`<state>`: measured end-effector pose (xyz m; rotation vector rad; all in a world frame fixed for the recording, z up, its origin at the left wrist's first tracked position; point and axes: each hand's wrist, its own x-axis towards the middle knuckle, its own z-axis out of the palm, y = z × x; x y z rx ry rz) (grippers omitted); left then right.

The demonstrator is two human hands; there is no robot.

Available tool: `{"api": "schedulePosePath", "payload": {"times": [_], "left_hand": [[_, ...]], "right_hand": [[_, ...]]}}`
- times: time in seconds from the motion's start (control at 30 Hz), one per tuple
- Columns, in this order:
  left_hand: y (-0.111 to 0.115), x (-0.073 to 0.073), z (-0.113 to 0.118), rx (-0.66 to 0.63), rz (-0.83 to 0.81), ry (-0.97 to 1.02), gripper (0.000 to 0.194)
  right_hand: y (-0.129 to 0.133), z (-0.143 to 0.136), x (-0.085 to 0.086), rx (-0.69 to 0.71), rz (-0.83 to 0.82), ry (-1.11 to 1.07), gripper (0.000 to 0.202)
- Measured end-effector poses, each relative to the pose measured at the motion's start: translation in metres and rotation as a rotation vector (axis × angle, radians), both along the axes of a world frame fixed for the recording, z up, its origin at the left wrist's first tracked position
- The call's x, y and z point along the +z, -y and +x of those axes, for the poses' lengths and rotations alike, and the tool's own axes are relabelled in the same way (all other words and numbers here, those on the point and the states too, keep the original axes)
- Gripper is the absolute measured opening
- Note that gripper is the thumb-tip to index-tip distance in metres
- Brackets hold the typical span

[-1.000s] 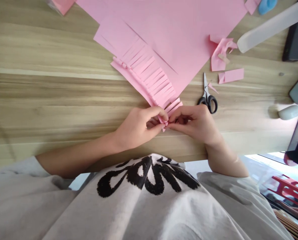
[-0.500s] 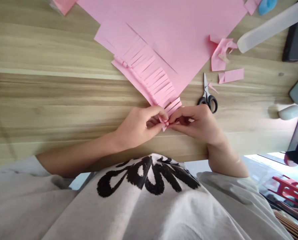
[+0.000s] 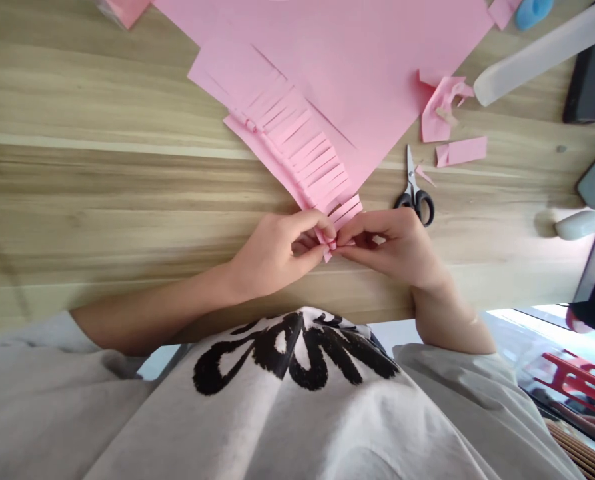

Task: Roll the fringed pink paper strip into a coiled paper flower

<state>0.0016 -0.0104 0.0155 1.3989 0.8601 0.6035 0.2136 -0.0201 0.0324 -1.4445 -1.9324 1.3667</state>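
A strip of pink paper (image 3: 322,163), cut into a fringe along one side, slants down from the upper left to my fingers. Several of its cut tabs are curled along the lower edge. My left hand (image 3: 290,250) pinches its near end between thumb and forefinger. From the other side, my right hand (image 3: 387,243) pinches the same end, fingertips almost touching those of the left. A small curled bit of pink paper pokes out between them; the exact grip is hidden by the fingers. Scissors (image 3: 412,183) with black handles lie just beyond my right hand.
A large pink sheet (image 3: 367,60) lies under the strip on the wooden table (image 3: 102,187). Pink scraps (image 3: 440,110), a pale translucent bar (image 3: 537,57), a dark phone-like object (image 3: 592,80) and a blue item (image 3: 533,12) are at the right. Beyond the table edge stands a red stool (image 3: 577,383).
Both hands stay in nearly the same place, still pinching the paper's end. The right fingers have shifted very slightly; nothing else has visibly moved.
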Motion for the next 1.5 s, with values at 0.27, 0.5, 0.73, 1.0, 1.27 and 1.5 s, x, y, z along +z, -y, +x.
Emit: {"api": "schedulePosePath", "payload": {"times": [0.27,0.5,0.73,1.0,1.27,1.5], "left_hand": [[0.0001,0.0007,0.0001,0.002,-0.006,0.002,0.010],[0.0003,-0.0008,0.0004,0.016,-0.011,0.013,0.010],[0.0003,0.0005,0.0002,0.015,-0.070,0.027,0.017],[0.0004,0.0002,0.0001,0.037,-0.046,0.014,0.017],[0.0006,0.0007,0.0004,0.035,-0.037,0.017,0.014],[-0.0002,0.0014,-0.0006,0.023,-0.052,0.005,0.023]], "right_hand": [[0.0019,-0.0018,-0.0018,0.003,0.058,0.033,0.015],[0.0005,0.0002,-0.0011,0.018,0.016,-0.038,0.013],[0.0017,-0.0014,-0.0011,0.012,0.077,-0.055,0.013],[-0.0008,-0.0017,0.0042,0.085,0.094,-0.103,0.015],[-0.0019,-0.0017,-0.0010,0.134,0.197,-0.149,0.016],[-0.0017,-0.0042,-0.0019,0.123,0.233,-0.097,0.014]]}}
